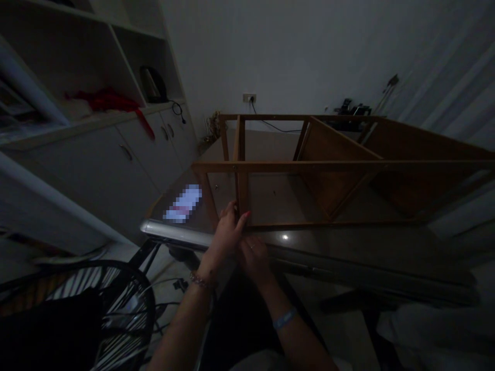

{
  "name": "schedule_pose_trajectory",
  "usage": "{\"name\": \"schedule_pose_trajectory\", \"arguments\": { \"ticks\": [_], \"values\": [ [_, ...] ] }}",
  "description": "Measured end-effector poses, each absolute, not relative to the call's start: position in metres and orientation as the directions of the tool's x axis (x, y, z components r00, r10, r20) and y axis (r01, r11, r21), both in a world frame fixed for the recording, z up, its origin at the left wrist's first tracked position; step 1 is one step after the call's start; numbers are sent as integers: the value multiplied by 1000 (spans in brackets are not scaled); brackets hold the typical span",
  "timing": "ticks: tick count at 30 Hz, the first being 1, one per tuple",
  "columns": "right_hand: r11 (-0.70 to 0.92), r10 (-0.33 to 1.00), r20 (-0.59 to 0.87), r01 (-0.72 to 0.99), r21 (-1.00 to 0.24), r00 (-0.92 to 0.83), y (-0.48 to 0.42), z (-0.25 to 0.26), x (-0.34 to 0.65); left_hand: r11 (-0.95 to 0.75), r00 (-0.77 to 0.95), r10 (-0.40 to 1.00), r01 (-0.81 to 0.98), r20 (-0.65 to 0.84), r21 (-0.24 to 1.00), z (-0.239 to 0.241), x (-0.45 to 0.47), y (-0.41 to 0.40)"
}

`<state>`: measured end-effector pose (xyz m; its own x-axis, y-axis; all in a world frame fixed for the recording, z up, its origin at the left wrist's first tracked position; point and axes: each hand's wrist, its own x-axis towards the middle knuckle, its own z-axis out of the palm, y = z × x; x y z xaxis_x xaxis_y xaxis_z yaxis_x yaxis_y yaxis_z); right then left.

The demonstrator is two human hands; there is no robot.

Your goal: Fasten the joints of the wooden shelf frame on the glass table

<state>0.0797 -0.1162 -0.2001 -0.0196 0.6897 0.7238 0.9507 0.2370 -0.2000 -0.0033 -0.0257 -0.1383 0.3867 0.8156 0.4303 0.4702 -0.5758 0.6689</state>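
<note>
A wooden shelf frame [332, 166] lies on its side on a dark glossy table [348, 252]. My left hand [226, 234] is at the foot of one upright post [243, 190] near the frame's left end, fingers closed around the post's base. My right hand [255, 257] sits just below and to the right of it at the table's front edge, fingers curled; what it holds, if anything, is hidden. A bracelet is on my left wrist and a pale band on my right.
A lit phone screen [183, 203] lies on the table's left corner. White cabinets with shelves [116, 149] stand at the left, with a red cloth [110, 100] and a kettle [152, 85]. A black wire chair [96, 309] is at the lower left. The room is dim.
</note>
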Motion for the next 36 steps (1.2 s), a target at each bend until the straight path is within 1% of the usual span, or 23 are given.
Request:
{"name": "schedule_pose_trajectory", "arguments": {
  "ticks": [6,18,22,29,33,36],
  "values": [
    [245,687,727,944,-221,-8,-117,-197,79,-551,381,831,459,406,696,-139,-3,-28],
    [263,702,712,936,-234,-20,-120,-192,82,-531,393,841,472,372,704,-135,-4,-28],
    [271,701,712,934,-234,-25,-120,-194,82,-542,387,836,469,390,697,-136,-4,-27],
    [283,645,764,929,-237,-2,-117,-200,80,-553,391,830,493,397,672,-138,-5,-27],
    [256,605,795,933,-253,50,-117,-200,80,-544,384,838,517,388,661,-136,-4,-29],
    [244,595,803,940,-237,48,-117,-201,81,-536,380,843,529,382,658,-135,-3,-31]
  ]
}}
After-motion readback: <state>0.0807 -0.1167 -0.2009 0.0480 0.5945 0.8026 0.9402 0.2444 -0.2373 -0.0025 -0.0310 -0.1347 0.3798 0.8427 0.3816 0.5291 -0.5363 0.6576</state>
